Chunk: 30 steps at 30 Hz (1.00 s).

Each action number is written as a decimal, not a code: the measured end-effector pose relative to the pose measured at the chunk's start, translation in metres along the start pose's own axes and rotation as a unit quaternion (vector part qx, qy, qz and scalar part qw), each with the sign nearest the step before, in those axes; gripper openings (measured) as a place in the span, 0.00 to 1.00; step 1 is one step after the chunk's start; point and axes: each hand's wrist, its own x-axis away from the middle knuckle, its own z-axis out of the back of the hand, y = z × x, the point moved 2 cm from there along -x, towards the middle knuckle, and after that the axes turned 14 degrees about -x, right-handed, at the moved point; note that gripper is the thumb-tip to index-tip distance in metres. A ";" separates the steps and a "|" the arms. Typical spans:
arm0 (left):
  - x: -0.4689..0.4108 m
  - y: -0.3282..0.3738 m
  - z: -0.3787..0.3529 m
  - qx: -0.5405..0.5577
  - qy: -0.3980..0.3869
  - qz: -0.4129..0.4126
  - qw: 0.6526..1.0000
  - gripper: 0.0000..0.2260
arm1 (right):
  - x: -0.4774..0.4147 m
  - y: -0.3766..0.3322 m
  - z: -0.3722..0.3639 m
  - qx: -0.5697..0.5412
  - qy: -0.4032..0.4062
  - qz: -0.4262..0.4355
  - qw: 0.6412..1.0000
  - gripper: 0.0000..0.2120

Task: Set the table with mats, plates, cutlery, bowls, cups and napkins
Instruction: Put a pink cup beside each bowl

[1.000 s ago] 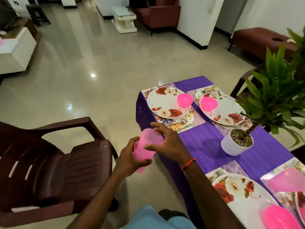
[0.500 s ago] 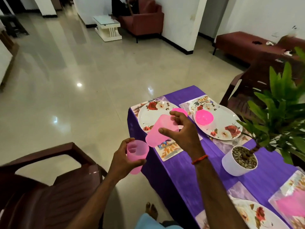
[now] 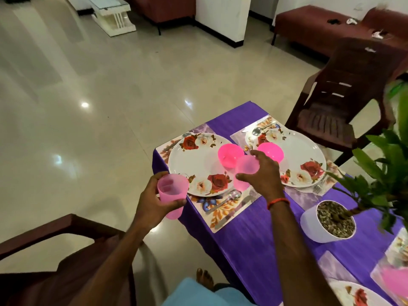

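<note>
Your left grip (image 3: 154, 202) is curled round one pink cup, the left cup (image 3: 173, 191). It is upright and off the edge of the surface (image 3: 265, 235), just beside the left plate (image 3: 194, 164). Your right grip (image 3: 262, 175) is wrapped round the right cup (image 3: 245, 171), fingers over its side. That cup is above the left plate's edge, just beside the left bowl (image 3: 230, 154). Can't tell if it touches anything below because of blur. The left bowl sits on the left plate, and the plate is on the left mat (image 3: 227, 212) with a spoon (image 3: 229, 198) beside it. The right bowl (image 3: 270, 151) is on the right plate (image 3: 302, 155). The plant pot (image 3: 309, 226) stands near your right wrist.
</note>
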 end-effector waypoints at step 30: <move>-0.109 -0.010 0.023 0.039 -0.072 -0.022 0.996 0.52 | -0.035 0.020 -0.007 0.130 0.046 -0.109 0.984 0.59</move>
